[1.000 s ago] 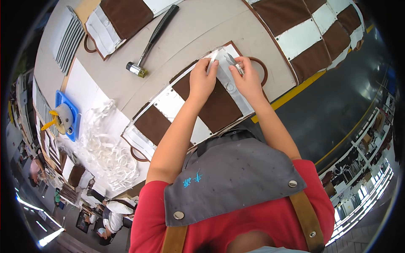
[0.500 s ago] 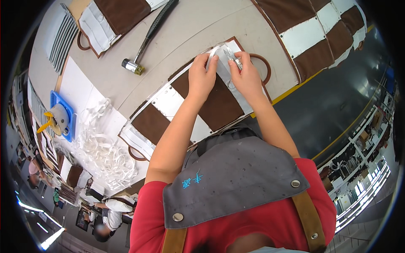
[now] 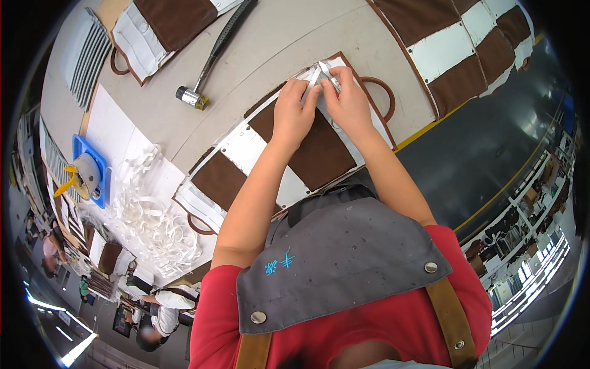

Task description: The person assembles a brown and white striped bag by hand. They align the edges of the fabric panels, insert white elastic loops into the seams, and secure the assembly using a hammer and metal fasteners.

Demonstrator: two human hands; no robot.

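A flat brown and white bag panel [image 3: 307,150] with brown ring handles lies on the beige table [image 3: 276,43] in front of me. My left hand [image 3: 293,114] and my right hand [image 3: 348,98] meet at its far white end. Together they pinch a thin white strip [image 3: 319,74] that stands up between the fingertips. The left fingers hold one side of the strip, the right fingers the other. My forearms cover part of the panel's middle.
A hammer [image 3: 212,52] with a dark handle lies to the left. A heap of white strips [image 3: 153,221] sits on white sheets near a blue tape dispenser [image 3: 92,172]. More brown and white panels [image 3: 458,46] lie at the far edges. Other people stand at lower left.
Both hands stay at the panel's far end. The fingertips have drawn closer together on the white strip, which now stands up between them.
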